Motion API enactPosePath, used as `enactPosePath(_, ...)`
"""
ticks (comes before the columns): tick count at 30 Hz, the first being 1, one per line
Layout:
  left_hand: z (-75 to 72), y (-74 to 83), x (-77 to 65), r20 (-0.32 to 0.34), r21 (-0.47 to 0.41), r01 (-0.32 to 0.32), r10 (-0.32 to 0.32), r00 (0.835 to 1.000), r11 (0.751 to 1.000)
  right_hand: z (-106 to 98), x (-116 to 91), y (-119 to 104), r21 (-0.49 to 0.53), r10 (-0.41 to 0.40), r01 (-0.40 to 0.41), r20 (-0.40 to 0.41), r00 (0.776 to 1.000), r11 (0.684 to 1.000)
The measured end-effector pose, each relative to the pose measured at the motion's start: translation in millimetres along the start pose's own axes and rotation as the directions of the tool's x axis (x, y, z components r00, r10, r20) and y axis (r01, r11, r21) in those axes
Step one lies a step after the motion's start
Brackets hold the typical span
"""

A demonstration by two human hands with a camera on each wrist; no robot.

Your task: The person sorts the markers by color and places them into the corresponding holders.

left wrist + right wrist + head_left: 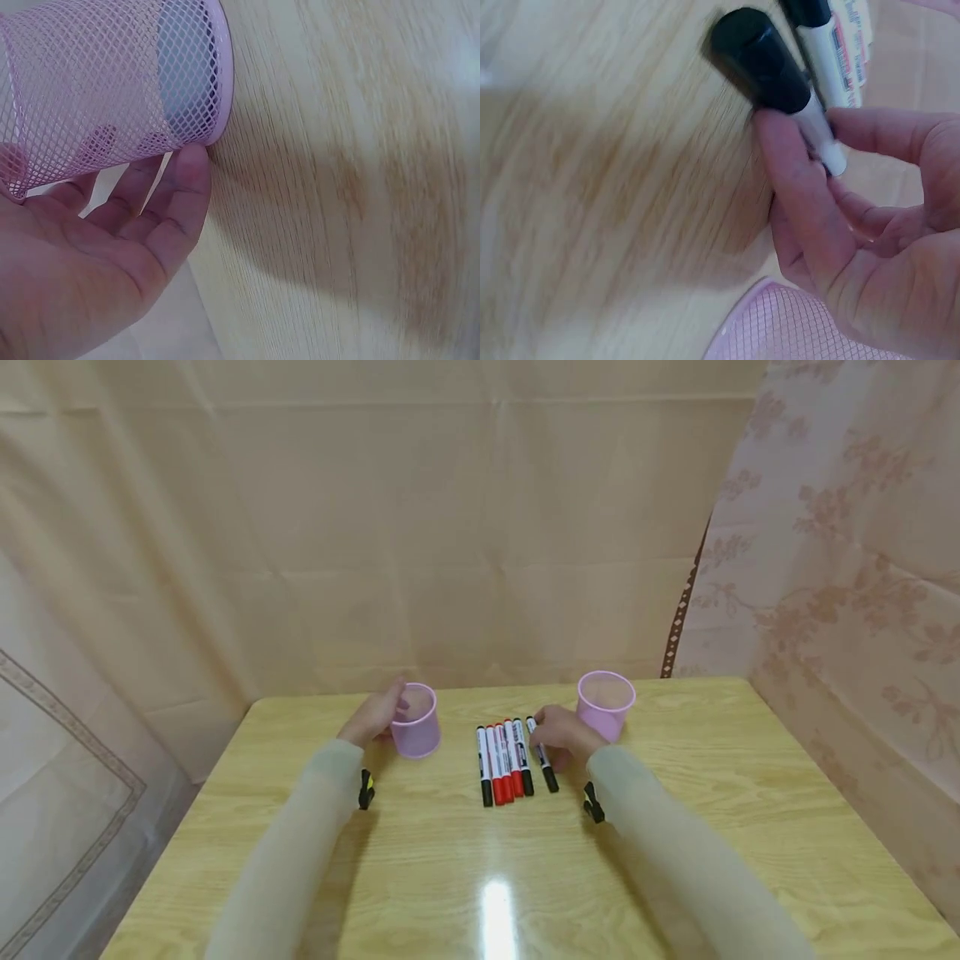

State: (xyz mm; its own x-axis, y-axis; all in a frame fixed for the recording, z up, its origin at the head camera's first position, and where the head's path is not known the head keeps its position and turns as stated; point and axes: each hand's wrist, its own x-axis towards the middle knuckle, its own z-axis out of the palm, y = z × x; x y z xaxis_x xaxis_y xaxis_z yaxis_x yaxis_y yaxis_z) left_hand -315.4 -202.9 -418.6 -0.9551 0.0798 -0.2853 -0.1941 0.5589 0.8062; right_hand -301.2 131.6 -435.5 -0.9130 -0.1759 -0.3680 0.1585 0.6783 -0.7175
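On the rectangular wood-grain surface, a pink cylindrical mesh cup stands left and a second pink cylindrical mesh cup stands right, slightly farther back. Between them lies a side-by-side row of five white-barrelled cylindrical markers, caps toward the person. Just right of the row, a white-barrelled black-capped marker lies at a slant between the fingers and thumb of the person's right grip, left of the right cup. The left grip is at the left cup's left side. A beige cloth curtain hangs behind everything.
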Motion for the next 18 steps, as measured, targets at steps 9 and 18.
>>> enactPosePath(9, -7.7, -0.9, -5.4, -0.021, 0.058, 0.020, -0.019, 1.000, 0.998, -0.2, -1.0, -12.5, -0.028, 0.016, -0.014, 0.039, 0.999, 1.000)
enactPosePath(18, -4.4, 6.2, -12.1, -0.038, 0.079, 0.038, -0.035, 0.999, 0.996, -0.7, 3.9, -11.5, 0.013, 0.053, -0.053, 0.032, 0.998, 0.999)
